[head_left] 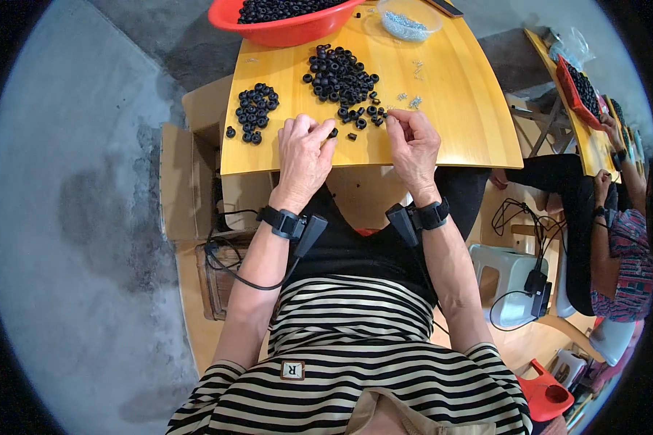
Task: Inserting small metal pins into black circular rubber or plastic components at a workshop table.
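Observation:
My left hand (pixel 305 156) rests over the near part of the wooden table, thumb and forefinger closed on a small black ring-shaped part (pixel 332 133). My right hand (pixel 413 148) is closed in a pinch at the near edge of the loose black parts; whatever its fingertips hold is too small to make out. Between the hands lies a single black part (pixel 351 136). A large heap of black ring-shaped parts (pixel 337 76) spreads ahead of both hands. Left of my left hand sits a smaller group of black parts (pixel 256 109).
A red basin (pixel 283 32) full of black parts stands at the table's far left. Beside it is a clear tub (pixel 406 25) of small silvery pieces. Several such pieces (pixel 415 102) lie on the table (pixel 471 123). At right, another person (pixel 617 268) sits by a red tray (pixel 577 94).

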Motion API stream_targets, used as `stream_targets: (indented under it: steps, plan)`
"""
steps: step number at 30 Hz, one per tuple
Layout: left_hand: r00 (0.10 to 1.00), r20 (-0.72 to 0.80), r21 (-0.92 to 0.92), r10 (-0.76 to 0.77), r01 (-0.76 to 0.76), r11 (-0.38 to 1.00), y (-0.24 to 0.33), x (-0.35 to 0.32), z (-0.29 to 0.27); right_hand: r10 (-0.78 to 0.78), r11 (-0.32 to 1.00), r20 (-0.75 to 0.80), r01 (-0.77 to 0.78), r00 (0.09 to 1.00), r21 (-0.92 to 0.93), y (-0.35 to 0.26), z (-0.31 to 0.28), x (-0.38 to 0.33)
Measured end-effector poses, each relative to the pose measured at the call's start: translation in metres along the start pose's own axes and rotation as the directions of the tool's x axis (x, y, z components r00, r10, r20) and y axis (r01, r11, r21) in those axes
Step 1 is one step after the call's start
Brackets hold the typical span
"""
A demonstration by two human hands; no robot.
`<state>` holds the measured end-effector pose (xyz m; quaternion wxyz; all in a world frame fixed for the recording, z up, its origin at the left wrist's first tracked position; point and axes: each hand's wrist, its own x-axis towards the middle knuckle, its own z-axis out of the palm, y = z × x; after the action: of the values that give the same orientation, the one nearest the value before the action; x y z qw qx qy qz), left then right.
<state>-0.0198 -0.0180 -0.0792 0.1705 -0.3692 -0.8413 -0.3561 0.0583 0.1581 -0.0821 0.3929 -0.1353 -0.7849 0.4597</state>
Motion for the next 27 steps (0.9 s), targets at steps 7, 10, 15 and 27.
stream_targets:
  steps: [7,10,15,27]
  plan:
    - [0.996,0.021,-0.344,-0.092,0.094,0.934,-0.007,-0.007,-0.003,-0.004,1.0,-0.016,0.004,1.0,0.02,-0.003,-0.003,-0.002]
    - [0.957,0.105,-0.734,-0.269,0.257,0.628,0.022,-0.02,-0.026,0.167,0.969,0.077,-0.178,0.983,0.173,-0.021,-0.012,-0.019]
    - [0.983,0.082,-0.876,-0.162,0.148,0.46,0.042,-0.043,-0.043,0.349,0.595,0.566,-0.643,0.747,0.483,-0.051,-0.017,-0.058]
    - [0.995,0.074,-0.683,-0.07,0.102,0.723,0.06,-0.056,-0.053,0.26,0.14,0.785,-0.826,0.563,0.546,-0.063,-0.026,-0.073]
